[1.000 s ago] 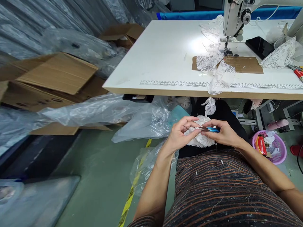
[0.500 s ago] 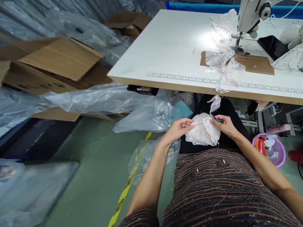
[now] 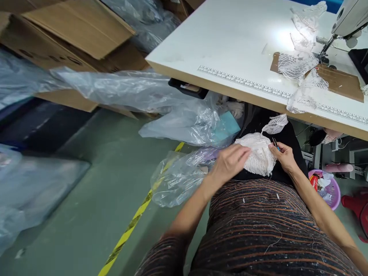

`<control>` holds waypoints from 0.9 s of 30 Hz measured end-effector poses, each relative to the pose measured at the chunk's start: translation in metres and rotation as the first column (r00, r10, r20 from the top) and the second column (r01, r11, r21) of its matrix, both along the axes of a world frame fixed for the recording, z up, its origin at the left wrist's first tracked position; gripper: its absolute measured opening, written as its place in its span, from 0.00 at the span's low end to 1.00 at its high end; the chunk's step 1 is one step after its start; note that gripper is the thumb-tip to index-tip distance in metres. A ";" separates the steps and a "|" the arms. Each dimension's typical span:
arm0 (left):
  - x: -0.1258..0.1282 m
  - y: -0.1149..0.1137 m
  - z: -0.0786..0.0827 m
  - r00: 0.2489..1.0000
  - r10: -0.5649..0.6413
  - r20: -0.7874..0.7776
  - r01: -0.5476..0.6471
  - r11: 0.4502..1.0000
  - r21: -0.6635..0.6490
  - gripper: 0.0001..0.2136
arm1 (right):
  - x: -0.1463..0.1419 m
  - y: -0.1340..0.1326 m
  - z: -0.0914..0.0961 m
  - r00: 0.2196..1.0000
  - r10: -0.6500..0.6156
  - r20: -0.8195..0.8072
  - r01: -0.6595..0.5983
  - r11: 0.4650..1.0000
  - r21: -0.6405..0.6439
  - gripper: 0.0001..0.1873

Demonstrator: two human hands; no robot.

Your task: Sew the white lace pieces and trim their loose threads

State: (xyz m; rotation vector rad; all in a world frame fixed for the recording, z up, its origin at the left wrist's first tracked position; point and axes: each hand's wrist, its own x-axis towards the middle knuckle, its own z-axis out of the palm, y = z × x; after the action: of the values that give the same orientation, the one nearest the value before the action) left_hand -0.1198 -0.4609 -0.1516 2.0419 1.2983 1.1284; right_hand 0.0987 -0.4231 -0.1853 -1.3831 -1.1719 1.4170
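A gathered piece of white lace fabric (image 3: 257, 163) lies across my lap on black cloth. My right hand (image 3: 285, 156) pinches its right edge and also holds small thread snips (image 3: 276, 144), blue at the handle with dark blades pointing up. Over the left side of the lace, my left hand (image 3: 231, 161) has its fingers drawn together; it is slightly blurred, and what lies between the fingertips is hidden. A narrow lace strip (image 3: 275, 124) trails from the top of the piece towards the table edge.
A white sewing table (image 3: 230, 46) with a printed ruler stands ahead, bearing more lace (image 3: 307, 90), brown cardboard (image 3: 342, 82) and a sewing machine (image 3: 349, 19). Plastic bags (image 3: 184, 126) and a cardboard box (image 3: 77, 27) are to the left. A pink basket (image 3: 335, 193) stands at right.
My left hand has moved right, over the lace, and its fingers now point across it. My right hand still grips the lace edge and snips. The view has turned left and down.
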 end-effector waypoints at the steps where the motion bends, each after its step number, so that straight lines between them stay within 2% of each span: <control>1: 0.009 -0.010 0.002 0.998 -0.055 -0.013 0.055 0.998 0.024 0.08 | 0.000 0.000 -0.002 1.000 -0.004 -0.002 0.004 1.000 -0.001 0.30; 5: 0.038 -0.038 0.005 0.962 -0.269 -0.042 0.269 0.963 0.004 0.12 | 0.001 0.000 -0.008 1.000 -0.016 0.001 0.015 1.000 0.007 0.29; 8: 0.043 -0.041 0.005 0.959 -0.279 -0.047 0.280 0.960 0.012 0.12 | 0.001 -0.001 -0.009 1.000 -0.022 0.014 0.022 0.999 0.033 0.28; 10: 0.037 -0.036 0.004 0.978 -0.202 -0.044 0.204 0.977 0.064 0.11 | 0.000 -0.002 -0.009 0.999 -0.027 0.026 0.026 0.998 0.063 0.28; 13: 0.017 -0.022 0.000 0.997 0.055 0.047 -0.060 0.992 0.112 0.09 | -0.002 -0.003 -0.006 0.997 -0.049 0.057 0.042 0.991 0.128 0.26; 15: 0.003 -0.011 -0.005 0.961 0.256 0.107 -0.261 0.965 0.035 0.10 | -0.003 -0.002 -0.005 0.993 -0.082 0.082 0.066 0.981 0.182 0.24; 17: -0.007 -0.003 -0.013 0.930 0.351 0.112 -0.349 0.936 -0.041 0.17 | -0.002 0.000 -0.004 0.987 -0.128 0.101 0.101 0.966 0.238 0.22; 18: -0.009 -0.001 -0.016 0.931 0.353 0.090 -0.350 0.935 -0.053 0.21 | -0.001 0.000 -0.004 0.979 -0.159 0.125 0.119 0.952 0.281 0.21; 20: -0.007 0.000 -0.024 0.963 0.269 0.016 -0.269 0.962 -0.041 0.27 | 0.003 -0.002 -0.005 0.949 -0.229 0.218 0.124 0.903 0.412 0.17; 23: 0.003 0.002 -0.035 0.992 0.058 -0.114 -0.065 0.996 -0.056 0.35 | 0.006 -0.009 -0.008 0.881 -0.304 0.362 0.026 0.796 0.604 0.10; 25: 0.007 0.010 -0.044 0.989 -0.006 -0.146 -0.011 0.993 -0.116 0.39 | 0.005 -0.014 -0.011 0.876 -0.281 0.391 -0.043 0.763 0.645 0.09; 27: 0.006 0.023 -0.054 0.993 -0.008 -0.117 -0.016 0.978 -0.207 0.40 | 0.001 -0.015 -0.013 0.888 -0.214 0.407 -0.113 0.757 0.643 0.10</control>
State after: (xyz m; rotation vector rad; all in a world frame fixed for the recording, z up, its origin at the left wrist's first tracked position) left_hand -0.1135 -0.4379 -0.2054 1.9758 1.4140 0.8454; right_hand 0.0994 -0.4384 -0.1981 -1.2302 -1.7122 0.5115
